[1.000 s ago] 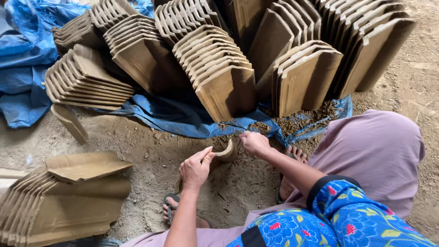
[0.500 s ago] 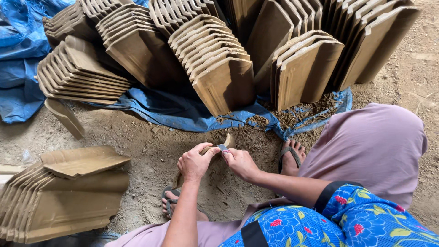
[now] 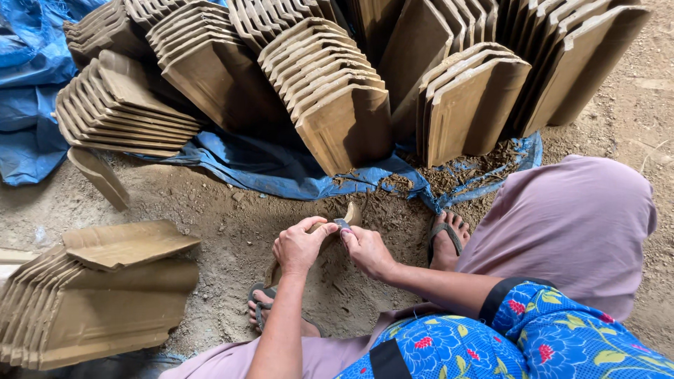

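Note:
My left hand (image 3: 300,245) is closed around a curved, clay-coloured tool (image 3: 349,213) held low over the dirt floor. One tip curls up past my fingers and the other end points down toward my left foot (image 3: 261,303). My right hand (image 3: 366,250) meets it from the right, its thumb and fingers pinching the tool where a small grey part (image 3: 342,223) shows. Both hands touch each other in front of my knees.
Rows of unfired clay roof tiles (image 3: 337,105) stand on edge on a blue tarp (image 3: 281,168) just beyond my hands. A second tile stack (image 3: 91,302) lies at the lower left, with a loose tile (image 3: 98,175) leaning nearby. My right foot (image 3: 446,238) is in a sandal.
My right hand has drawn back from near the tarp's edge to join my left hand on the curved tool. Both hands now sit closer together and nearer to me.

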